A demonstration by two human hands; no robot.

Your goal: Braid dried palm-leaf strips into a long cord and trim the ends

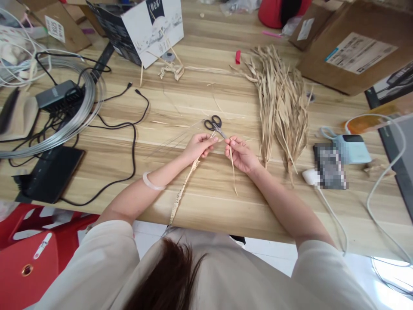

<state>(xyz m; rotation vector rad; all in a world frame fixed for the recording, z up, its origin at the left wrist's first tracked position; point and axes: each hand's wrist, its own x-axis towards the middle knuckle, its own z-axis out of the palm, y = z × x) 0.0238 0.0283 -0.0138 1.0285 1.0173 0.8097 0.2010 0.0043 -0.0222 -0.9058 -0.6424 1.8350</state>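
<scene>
My left hand (200, 146) is closed on the upper end of a pale braided straw cord (182, 190), which hangs down toward the table's front edge. Short strand ends stick out past its fingertips. In my right hand (241, 154) a narrow straw strip (232, 172) is pinched between thumb and fingers, its loose end dangling below. Both hands are close together over the table, a small gap between them. Just beyond them lie scissors (213, 123) with black handles, blades pointing toward my right hand. Thin wires (180, 140) lie beside my left hand.
Dried leaf bundles (280, 107) lie right of my hands. A small woven straw piece (172, 70) sits near a white box (158, 32). Coiled wire (87, 103), black cables (134, 146) and a black device (53, 174) occupy the left. A cardboard box (342, 64) and power bank (353, 149) stand right.
</scene>
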